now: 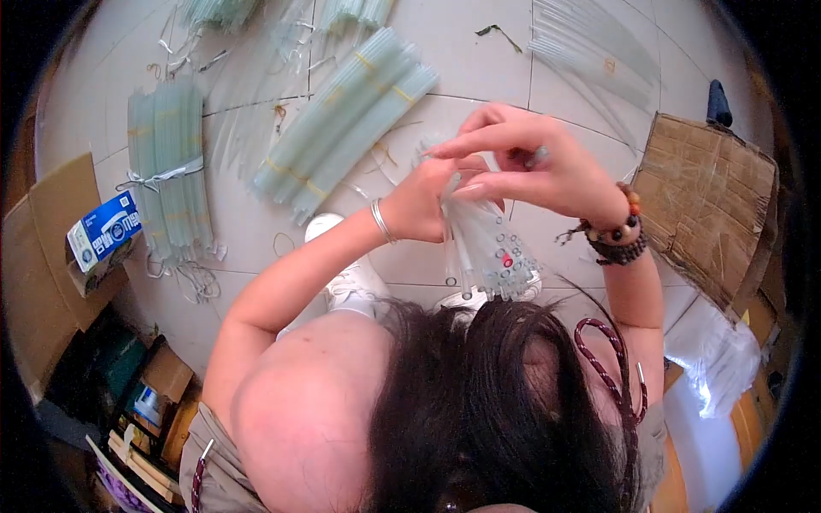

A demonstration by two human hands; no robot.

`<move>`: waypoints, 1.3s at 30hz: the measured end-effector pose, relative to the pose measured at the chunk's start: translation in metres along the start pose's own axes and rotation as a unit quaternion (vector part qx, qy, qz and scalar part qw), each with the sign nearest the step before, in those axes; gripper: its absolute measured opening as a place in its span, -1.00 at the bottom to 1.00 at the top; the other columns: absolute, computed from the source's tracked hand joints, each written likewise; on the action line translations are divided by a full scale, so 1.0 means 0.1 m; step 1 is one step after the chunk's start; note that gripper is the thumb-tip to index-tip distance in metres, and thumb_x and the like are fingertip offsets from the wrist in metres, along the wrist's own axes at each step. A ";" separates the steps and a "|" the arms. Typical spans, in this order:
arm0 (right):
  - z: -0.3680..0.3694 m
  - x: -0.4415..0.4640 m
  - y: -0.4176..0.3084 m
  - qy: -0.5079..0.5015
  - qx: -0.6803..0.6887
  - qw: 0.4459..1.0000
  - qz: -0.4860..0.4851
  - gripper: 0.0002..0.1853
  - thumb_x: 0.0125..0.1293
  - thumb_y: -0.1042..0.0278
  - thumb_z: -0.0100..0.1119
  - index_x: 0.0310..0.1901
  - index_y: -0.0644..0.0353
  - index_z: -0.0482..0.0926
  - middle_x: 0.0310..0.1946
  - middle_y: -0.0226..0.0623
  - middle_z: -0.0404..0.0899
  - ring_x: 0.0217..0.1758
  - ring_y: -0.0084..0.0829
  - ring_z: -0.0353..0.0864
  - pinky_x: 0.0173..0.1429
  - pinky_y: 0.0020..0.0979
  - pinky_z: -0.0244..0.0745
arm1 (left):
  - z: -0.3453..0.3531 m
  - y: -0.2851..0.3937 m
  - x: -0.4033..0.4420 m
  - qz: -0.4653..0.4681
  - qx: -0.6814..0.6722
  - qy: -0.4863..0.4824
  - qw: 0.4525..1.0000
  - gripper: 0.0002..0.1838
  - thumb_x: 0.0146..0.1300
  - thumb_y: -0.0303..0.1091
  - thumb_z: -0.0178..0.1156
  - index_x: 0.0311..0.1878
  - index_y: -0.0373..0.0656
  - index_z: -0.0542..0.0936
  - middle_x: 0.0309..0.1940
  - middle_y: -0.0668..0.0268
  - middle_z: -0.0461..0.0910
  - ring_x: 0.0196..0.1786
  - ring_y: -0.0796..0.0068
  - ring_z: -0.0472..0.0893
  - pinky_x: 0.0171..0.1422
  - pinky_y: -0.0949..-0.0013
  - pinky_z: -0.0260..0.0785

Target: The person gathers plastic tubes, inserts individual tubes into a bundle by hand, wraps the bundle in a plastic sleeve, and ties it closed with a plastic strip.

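A fanned bundle of thin clear plastic tubes (479,248) is gripped in my left hand (419,203), its round open ends pointing back toward me. One ring among those ends is red. My right hand (547,162) is just above and beside the bundle, thumb and index finger apart near the tubes' upper part. Its other fingers curl inward, and the end of a clear tube (539,155) shows in the palm; the rest of that tube is hidden by my fingers.
Rubber-banded tube bundles (346,120) lie on the tiled floor, another bundle (167,171) tied with white string at left. Loose tubes (594,43) spread at the upper right. Flattened cardboard (705,197) is at right; a blue-and-white box (107,229) at left. Dark hair covers the lower middle.
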State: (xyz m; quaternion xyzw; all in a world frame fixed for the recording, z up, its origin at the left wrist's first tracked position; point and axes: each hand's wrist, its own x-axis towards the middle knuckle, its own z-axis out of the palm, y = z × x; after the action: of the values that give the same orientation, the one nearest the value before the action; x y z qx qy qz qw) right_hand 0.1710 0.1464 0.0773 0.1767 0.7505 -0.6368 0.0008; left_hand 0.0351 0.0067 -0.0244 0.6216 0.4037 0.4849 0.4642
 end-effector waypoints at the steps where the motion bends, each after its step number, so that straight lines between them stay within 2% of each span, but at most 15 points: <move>1: 0.05 0.04 0.08 -0.009 0.026 0.999 -0.023 -0.66 0.17 0.40 0.46 0.02 0.12 0.75 -0.14 -0.43 0.56 -0.33 -0.68 0.34 -0.29 -0.59 0.25 | 0.02 -0.01 -0.01 -0.001 -0.015 0.021 1.000 -0.58 -0.15 -0.51 0.38 -0.10 -0.09 0.67 -0.10 0.26 0.64 0.03 0.17 0.61 0.15 0.21 0.46; 5: 0.11 0.11 0.03 -0.026 -0.003 0.997 -0.066 -0.85 0.28 0.37 0.37 -0.14 0.16 0.72 -0.11 -0.42 0.57 -0.23 -0.62 0.46 -0.22 -0.57 0.32 | 0.03 -0.11 -0.12 -0.077 -0.074 0.002 0.994 -0.58 -0.19 -0.47 0.38 -0.12 -0.09 0.68 -0.08 0.25 0.63 0.02 0.14 0.61 0.14 0.21 0.46; 8: -0.19 -0.29 -0.08 0.236 0.085 0.967 -0.046 -0.85 0.39 0.33 0.27 -0.10 0.16 0.68 -0.08 -0.40 0.57 -0.16 -0.54 0.54 -0.16 -0.53 0.38 | 0.01 -0.07 0.00 -0.040 -0.032 -0.033 0.998 -0.63 -0.14 -0.43 0.40 -0.14 -0.09 0.68 -0.16 0.28 0.65 -0.03 0.18 0.62 0.10 0.22 0.46; 11: -1.34 -0.93 -0.42 0.439 -0.092 0.878 -0.168 -0.74 0.40 0.30 0.21 -0.04 0.34 0.58 -0.11 -0.13 0.62 -0.05 -0.12 0.64 0.10 -0.23 0.56 | -0.01 -0.07 0.06 -0.008 0.016 -0.037 0.999 -0.69 -0.05 -0.34 0.43 -0.16 -0.11 0.69 -0.22 0.32 0.68 -0.08 0.27 0.64 0.05 0.26 0.45; 13: -1.68 -1.09 -0.85 0.420 -0.377 0.796 -0.219 -0.75 0.40 0.26 0.21 -0.09 0.29 0.57 -0.17 -0.16 0.59 -0.10 -0.17 0.62 0.08 -0.20 0.57 | 0.01 -0.07 0.10 0.000 0.000 -0.031 1.000 -0.69 -0.07 -0.30 0.44 -0.21 -0.10 0.67 -0.25 0.31 0.68 -0.13 0.26 0.63 0.00 0.28 0.44; 14: -1.69 -1.13 -1.03 0.404 -0.229 0.823 -0.328 -0.84 0.43 0.30 0.16 -0.15 0.23 0.57 -0.23 -0.25 0.56 -0.15 -0.26 0.60 0.06 -0.19 0.58 | 0.01 -0.06 0.11 0.003 -0.003 -0.036 0.999 -0.69 -0.08 -0.30 0.43 -0.21 -0.10 0.67 -0.25 0.32 0.68 -0.14 0.26 0.63 0.00 0.28 0.44; 16: -1.48 -1.08 -1.34 0.332 0.085 0.793 -0.505 -0.84 0.49 0.38 0.05 -0.29 0.10 0.56 -0.34 -0.41 0.50 -0.25 -0.44 0.57 0.02 -0.18 0.59 | 0.02 -0.03 0.15 0.007 -0.013 -0.048 0.999 -0.69 -0.08 -0.30 0.43 -0.21 -0.09 0.67 -0.26 0.32 0.67 -0.15 0.26 0.63 0.00 0.27 0.44; 19: -1.37 -1.27 -1.38 0.276 0.012 0.851 -0.448 -0.69 0.62 0.18 -0.16 -0.24 0.07 0.54 -0.34 -0.46 0.54 -0.20 -0.55 0.60 -0.11 -0.42 0.59 | 0.04 -0.08 0.12 0.028 -0.008 -0.046 0.998 -0.69 -0.10 -0.33 0.44 -0.21 -0.10 0.66 -0.27 0.33 0.67 -0.15 0.28 0.62 -0.01 0.28 0.45; 22: -1.04 -1.12 -1.13 0.413 0.004 0.842 -0.348 -0.64 0.43 0.06 0.07 -0.07 0.24 0.56 -0.26 -0.27 0.60 -0.22 -0.43 0.57 -0.23 -0.43 0.51 | 0.03 -0.04 0.08 0.014 -0.033 -0.018 0.999 -0.71 -0.05 -0.38 0.41 -0.19 -0.12 0.65 -0.28 0.31 0.66 -0.14 0.29 0.62 -0.01 0.28 0.45; 24: -0.72 -1.01 -0.64 0.438 -0.002 0.867 -0.236 -0.44 0.12 0.02 0.46 -0.04 0.35 0.61 -0.22 -0.12 0.64 -0.32 -0.34 0.46 -0.22 -0.36 0.38 | 0.01 -0.05 0.08 0.007 -0.044 0.008 0.999 -0.67 -0.08 -0.40 0.44 -0.17 -0.13 0.64 -0.27 0.28 0.63 -0.16 0.25 0.62 -0.03 0.28 0.46; 26: -0.61 -0.79 -0.54 0.229 -0.086 0.961 -0.129 -0.52 0.05 0.11 0.53 -0.09 0.27 0.68 -0.22 -0.19 0.58 -0.39 -0.46 0.37 -0.29 -0.45 0.25 | -0.03 -0.05 0.11 0.004 -0.042 0.028 0.999 -0.65 -0.09 -0.39 0.46 -0.16 -0.13 0.64 -0.26 0.26 0.62 -0.17 0.23 0.62 -0.05 0.28 0.47; 28: -0.58 -0.53 -0.71 0.029 -0.160 0.982 -0.100 -0.59 -0.02 0.19 0.60 -0.14 0.19 0.75 -0.22 -0.25 0.52 -0.46 -0.58 0.29 -0.37 -0.55 0.13 | -0.07 -0.01 0.14 0.003 -0.029 0.042 0.999 -0.65 -0.07 -0.35 0.47 -0.16 -0.13 0.65 -0.26 0.27 0.62 -0.18 0.24 0.61 -0.07 0.29 0.48; 34: -0.23 -0.26 -0.75 0.068 -0.175 0.975 -0.119 -0.57 -0.08 0.56 0.51 -0.09 -0.01 0.81 -0.15 -0.40 0.51 -0.48 -0.73 0.31 -0.48 -0.70 0.21 | -0.05 0.01 0.12 -0.052 -0.046 0.027 0.997 -0.65 -0.03 -0.36 0.45 -0.13 -0.17 0.65 -0.24 0.22 0.61 -0.13 0.15 0.61 -0.01 0.24 0.47; 37: -0.18 -0.22 -0.73 0.030 -0.175 0.979 -0.098 -0.54 -0.12 0.57 0.52 -0.10 -0.08 0.81 -0.15 -0.47 0.53 -0.52 -0.73 0.28 -0.48 -0.68 0.21 | -0.03 -0.08 0.09 0.007 -0.039 0.039 0.998 -0.64 -0.05 -0.42 0.41 -0.11 -0.20 0.64 -0.20 0.19 0.60 -0.10 0.10 0.60 0.02 0.20 0.47; 39: -0.19 -0.18 -0.70 -0.002 -0.178 0.979 -0.098 -0.54 -0.12 0.58 0.52 -0.11 -0.08 0.81 -0.15 -0.46 0.55 -0.53 -0.72 0.27 -0.49 -0.67 0.21 | -0.03 -0.01 0.08 -0.064 -0.068 0.032 0.995 -0.62 -0.07 -0.45 0.39 -0.10 -0.20 0.63 -0.16 0.18 0.61 -0.07 0.09 0.61 0.04 0.21 0.47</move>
State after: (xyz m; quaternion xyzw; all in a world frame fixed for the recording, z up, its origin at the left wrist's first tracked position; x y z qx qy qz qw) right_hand 0.1735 0.1504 0.1520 0.0984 0.8654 -0.4905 -0.0286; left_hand 0.0336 0.0149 -0.0235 0.5458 0.4229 0.5001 0.5227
